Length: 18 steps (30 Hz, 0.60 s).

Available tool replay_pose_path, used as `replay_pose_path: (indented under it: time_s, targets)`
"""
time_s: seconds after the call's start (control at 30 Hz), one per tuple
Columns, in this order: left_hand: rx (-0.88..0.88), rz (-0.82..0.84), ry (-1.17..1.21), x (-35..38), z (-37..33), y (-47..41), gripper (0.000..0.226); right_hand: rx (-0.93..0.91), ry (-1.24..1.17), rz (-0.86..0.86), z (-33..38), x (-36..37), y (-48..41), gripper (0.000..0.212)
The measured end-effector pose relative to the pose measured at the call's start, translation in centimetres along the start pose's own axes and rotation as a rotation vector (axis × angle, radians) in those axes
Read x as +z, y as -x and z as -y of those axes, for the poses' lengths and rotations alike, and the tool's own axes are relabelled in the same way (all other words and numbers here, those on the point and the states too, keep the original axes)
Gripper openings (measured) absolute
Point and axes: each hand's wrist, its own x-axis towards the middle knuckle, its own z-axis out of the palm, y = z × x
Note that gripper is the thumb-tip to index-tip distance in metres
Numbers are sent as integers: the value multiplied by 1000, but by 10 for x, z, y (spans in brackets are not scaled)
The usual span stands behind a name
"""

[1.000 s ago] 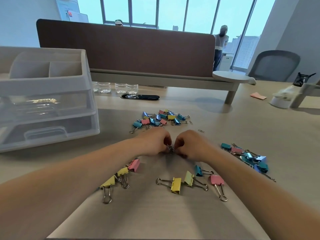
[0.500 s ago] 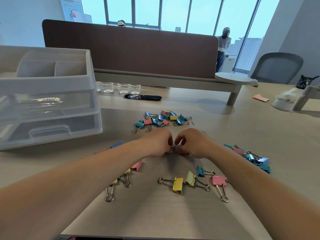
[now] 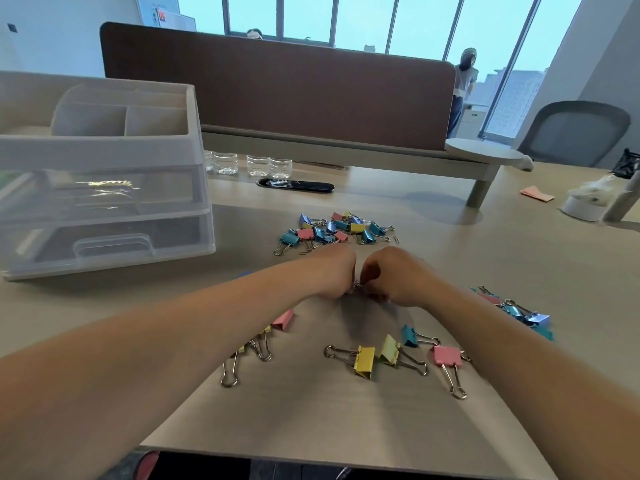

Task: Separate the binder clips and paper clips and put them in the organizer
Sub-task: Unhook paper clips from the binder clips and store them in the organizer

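i see a wide pale wooden table (image 3: 485,244) filling most of the view, with a long brown divider panel (image 3: 277,95) standing across its far side. the clear plastic organizer (image 3: 104,150) sits at the far left of the table: open compartments on top, two drawers below, both pushed in. a grey office chair (image 3: 571,133) stands at the far right.

both forearms reach in from the bottom edge and meet mid-table. the left hand (image 3: 332,275) and the right hand (image 3: 394,275) are knuckle to knuckle, fingers curled in tight, each pinching one small silver piece (image 3: 357,286) between them. i cannot tell whether it is a paper clip or a clip's wire handle.

just beyond the hands lies a mixed pile of binder clips (image 3: 339,230) in blue, pink and yellow, well apart from the organizer. a second heap of clips (image 3: 519,313) lies beside the right forearm, partly hidden by it. nearer to me lies a loose row: a yellow clip (image 3: 364,362) touching a pale yellow clip (image 3: 390,348), then a blue clip (image 3: 409,336) and a pink clip (image 3: 447,355). another pink clip (image 3: 283,320) peeks from under the left forearm. a lone paper clip (image 3: 396,240) lies at the right edge of the far pile.
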Motion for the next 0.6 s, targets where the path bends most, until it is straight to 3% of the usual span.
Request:
replay_pose_path:
  time_s: [0.37, 0.6]
  targets:
    - [6, -12, -99, 6, -4, -3, 20, -23, 34, -49, -5, 7, 2, 11]
    - [32, -39, 12, 1, 2, 6, 19, -43, 16, -56, -7, 7, 7, 10]
